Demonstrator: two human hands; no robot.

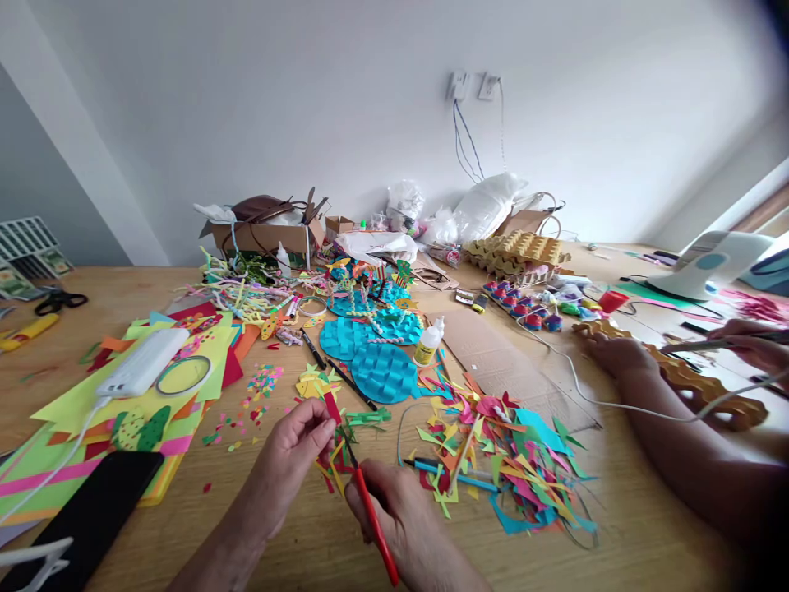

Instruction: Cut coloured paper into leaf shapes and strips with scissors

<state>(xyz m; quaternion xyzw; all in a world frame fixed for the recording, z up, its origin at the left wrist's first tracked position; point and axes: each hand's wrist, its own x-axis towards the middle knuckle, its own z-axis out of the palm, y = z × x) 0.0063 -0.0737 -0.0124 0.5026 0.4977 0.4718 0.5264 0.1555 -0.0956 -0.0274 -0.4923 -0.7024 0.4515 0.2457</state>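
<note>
Between the thumb and fingers of my left hand (299, 448) is a small strip of red paper (332, 408), pinched near its lower end. My right hand (400, 510) is closed around a pair of scissors (373, 526) with red handles. The dark blades point up and left, close to the red strip; whether they touch it I cannot tell. Green paper strips (368, 418) lie just beyond my hands. Past them are yellow paper cutouts (317, 385) and a round blue paper piece (383, 374) with a folded, scaly surface.
Colourful paper scraps (518, 460) and a blue pen (456, 475) lie to the right. A glue bottle (427, 344) stands beside flat cardboard (493, 353). At far right, another person's hand (620, 362) rests on an egg carton (708, 390). Coloured sheets (206, 378) and a black phone (92, 514) lie left.
</note>
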